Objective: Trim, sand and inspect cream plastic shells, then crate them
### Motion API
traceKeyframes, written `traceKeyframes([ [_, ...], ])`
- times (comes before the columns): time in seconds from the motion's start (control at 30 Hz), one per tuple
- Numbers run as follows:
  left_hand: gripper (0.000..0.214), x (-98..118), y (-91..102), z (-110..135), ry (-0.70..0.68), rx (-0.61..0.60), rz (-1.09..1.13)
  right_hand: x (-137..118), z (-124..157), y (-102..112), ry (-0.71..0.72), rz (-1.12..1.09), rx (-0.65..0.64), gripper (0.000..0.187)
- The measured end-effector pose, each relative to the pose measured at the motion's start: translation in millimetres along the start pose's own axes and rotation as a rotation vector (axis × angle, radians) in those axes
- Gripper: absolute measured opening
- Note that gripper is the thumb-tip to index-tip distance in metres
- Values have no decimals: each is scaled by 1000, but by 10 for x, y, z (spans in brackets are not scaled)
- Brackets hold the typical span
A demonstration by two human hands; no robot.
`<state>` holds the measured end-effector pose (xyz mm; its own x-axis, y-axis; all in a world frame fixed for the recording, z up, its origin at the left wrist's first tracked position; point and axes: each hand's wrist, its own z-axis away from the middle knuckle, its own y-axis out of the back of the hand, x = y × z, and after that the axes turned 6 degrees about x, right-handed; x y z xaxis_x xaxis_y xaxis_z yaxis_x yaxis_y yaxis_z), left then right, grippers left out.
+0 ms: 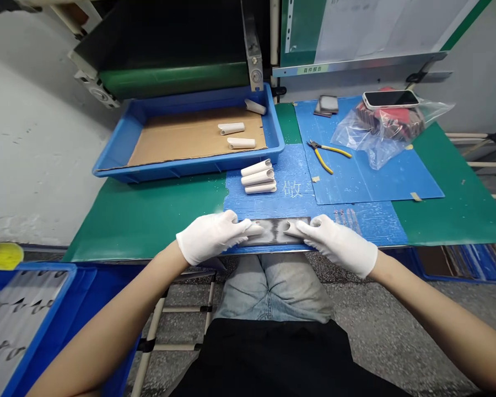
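Both of my hands wear white gloves. My left hand (215, 234) is closed around a white, tube-like plastic piece (254, 229) with a cut-away end. A similar white plastic piece (292, 229) is pinched in my right hand (339, 242). Both pieces rest on a dark, sandpaper-like strip (275, 234) at the table's front edge, their open ends facing each other. White dust marks the strip. Just beyond it lies a small stack of white pieces (258, 177) of the same shape. My fingers partly cover the held pieces.
A blue tray (182, 165) lined with cardboard holds 3 white pieces below a green conveyor belt (177, 78). Yellow-handled cutters (328, 153), a clear plastic bag (376, 146), a phone (391, 99) and small grey pads (327, 105) are at right. A filled bin (20, 309) stands low left.
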<state>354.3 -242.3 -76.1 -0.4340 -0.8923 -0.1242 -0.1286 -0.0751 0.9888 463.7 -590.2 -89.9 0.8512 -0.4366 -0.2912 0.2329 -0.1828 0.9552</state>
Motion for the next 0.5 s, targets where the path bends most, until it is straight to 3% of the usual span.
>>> traceKeyframes([
  [0.1,36,54,-78,105,52,3,40,-4,35,-62,-1,-101,5,48],
  [0.3,40,4,-264,245,36,14,2,-44,-76,-99,-91,165,37,48],
  [0.5,45,1,-310,142,23,56,-24,-178,-324,-132,-166,287,52,54],
])
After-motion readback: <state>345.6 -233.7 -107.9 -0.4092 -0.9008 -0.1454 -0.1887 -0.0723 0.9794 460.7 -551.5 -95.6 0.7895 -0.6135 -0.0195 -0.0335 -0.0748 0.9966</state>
